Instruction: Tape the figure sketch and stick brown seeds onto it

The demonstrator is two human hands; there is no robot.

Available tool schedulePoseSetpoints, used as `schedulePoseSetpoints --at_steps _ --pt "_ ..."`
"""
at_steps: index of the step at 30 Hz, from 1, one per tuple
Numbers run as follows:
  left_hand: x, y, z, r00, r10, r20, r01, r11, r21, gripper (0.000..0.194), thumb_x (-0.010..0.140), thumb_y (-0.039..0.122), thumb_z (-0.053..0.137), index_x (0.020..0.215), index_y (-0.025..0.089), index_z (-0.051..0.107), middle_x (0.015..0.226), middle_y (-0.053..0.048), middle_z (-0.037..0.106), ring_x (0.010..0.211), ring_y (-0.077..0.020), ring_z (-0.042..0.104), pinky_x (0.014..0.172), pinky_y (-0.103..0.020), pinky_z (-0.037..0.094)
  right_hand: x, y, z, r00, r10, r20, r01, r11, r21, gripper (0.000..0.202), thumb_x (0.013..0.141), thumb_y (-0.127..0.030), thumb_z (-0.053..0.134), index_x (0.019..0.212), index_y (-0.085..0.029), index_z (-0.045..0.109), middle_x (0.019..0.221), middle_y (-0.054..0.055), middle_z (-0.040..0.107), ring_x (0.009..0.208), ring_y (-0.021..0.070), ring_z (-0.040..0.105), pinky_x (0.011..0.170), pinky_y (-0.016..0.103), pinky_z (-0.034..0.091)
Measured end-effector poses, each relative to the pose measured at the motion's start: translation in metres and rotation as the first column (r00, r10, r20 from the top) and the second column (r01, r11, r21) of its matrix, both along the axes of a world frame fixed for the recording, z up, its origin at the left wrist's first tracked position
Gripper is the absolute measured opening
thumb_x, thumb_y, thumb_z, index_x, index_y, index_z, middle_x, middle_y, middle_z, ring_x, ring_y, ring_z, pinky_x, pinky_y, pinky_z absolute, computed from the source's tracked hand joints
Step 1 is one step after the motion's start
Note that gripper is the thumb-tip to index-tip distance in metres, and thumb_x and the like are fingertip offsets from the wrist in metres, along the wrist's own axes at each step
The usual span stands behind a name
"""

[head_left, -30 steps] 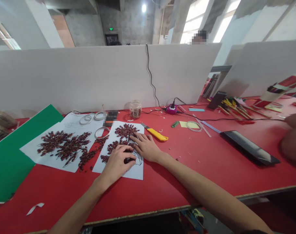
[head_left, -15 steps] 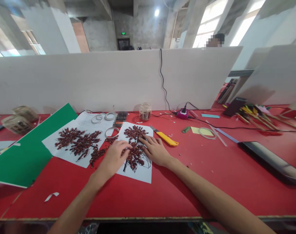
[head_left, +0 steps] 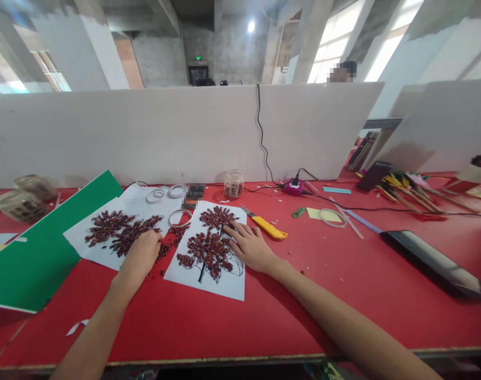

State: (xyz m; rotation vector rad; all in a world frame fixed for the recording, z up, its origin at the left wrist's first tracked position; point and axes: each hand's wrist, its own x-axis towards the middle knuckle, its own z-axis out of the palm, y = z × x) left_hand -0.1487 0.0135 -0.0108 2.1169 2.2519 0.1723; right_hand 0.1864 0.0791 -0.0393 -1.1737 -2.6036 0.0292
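Note:
My right hand (head_left: 251,248) lies with fingers spread on the right edge of a white sheet (head_left: 228,287). That sheet bears an inked tree drawing partly covered with reddish-brown seeds (head_left: 211,248). My left hand (head_left: 141,253) is over the loose seeds (head_left: 170,240) between the two sheets. Its fingers are curled down, and the fingertips, with anything they hold, are hidden. Left of it, a second white sheet (head_left: 80,229) carries more seeds in a tree shape, partly covered by that hand. A yellow utility knife (head_left: 268,226) rests just beyond my right hand.
A glass jar (head_left: 233,186) with dark contents stands at the back, near tape rolls (head_left: 180,217). A green board (head_left: 42,264) leans at left beside more jars (head_left: 22,203). A purple power adapter (head_left: 293,186), cables and a black tray (head_left: 434,261) are at right. A white partition (head_left: 165,137) closes the back.
My left hand has moved left from the right-hand sheet to the loose seeds, uncovering the sheet's lower left part. My right hand stays in place on the paper.

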Motion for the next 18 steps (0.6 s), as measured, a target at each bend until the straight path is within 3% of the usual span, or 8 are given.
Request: schedulePoseSetpoints --at_steps 7,10,13,18 --pt "0.006 0.002 0.0 1.0 -0.011 0.001 0.011 1.0 0.004 0.022 0.092 0.009 0.043 0.097 0.017 0.064 0.098 -0.013 0.069 0.095 -0.0278 0.067 0.083 -0.034 0.048 0.0 0.0 -0.003 1.0 0.007 -0.011 -0.007 1.0 0.016 0.046 0.107 -0.035 0.032 0.151 -0.027 0.044 0.157 0.012 0.045 0.137 0.0289 0.046 0.105 0.05 0.036" --pt "0.007 0.002 0.006 0.999 -0.023 0.033 0.02 0.996 0.091 0.024 0.094 0.012 0.041 0.1 0.017 0.063 0.103 -0.014 0.067 0.099 -0.0283 0.066 0.087 -0.035 0.048 0.0 0.0 -0.003 1.0 0.005 -0.014 -0.004 1.0 0.019 0.046 0.108 -0.035 0.032 0.151 -0.026 0.045 0.157 0.012 0.045 0.137 0.029 0.046 0.105 0.051 0.036" --pt "0.018 0.003 0.016 0.976 -0.135 0.171 0.101 0.976 0.195 0.021 0.093 0.017 0.044 0.095 0.019 0.065 0.104 -0.011 0.068 0.098 -0.0268 0.066 0.089 -0.036 0.049 0.001 0.001 -0.003 1.0 0.005 -0.012 -0.005 1.0 0.012 0.046 0.107 -0.035 0.033 0.151 -0.027 0.045 0.157 0.012 0.044 0.137 0.0295 0.045 0.105 0.051 0.036" --pt "0.06 0.006 0.024 0.853 -0.337 0.399 0.268 0.938 0.221 0.019 0.09 0.019 0.052 0.094 0.022 0.071 0.101 -0.006 0.072 0.092 -0.023 0.068 0.085 -0.033 0.052 0.0 0.0 -0.002 1.0 0.01 -0.01 -0.009 1.0 0.006 0.046 0.107 -0.035 0.034 0.151 -0.027 0.045 0.157 0.011 0.044 0.138 0.0288 0.045 0.105 0.05 0.037"
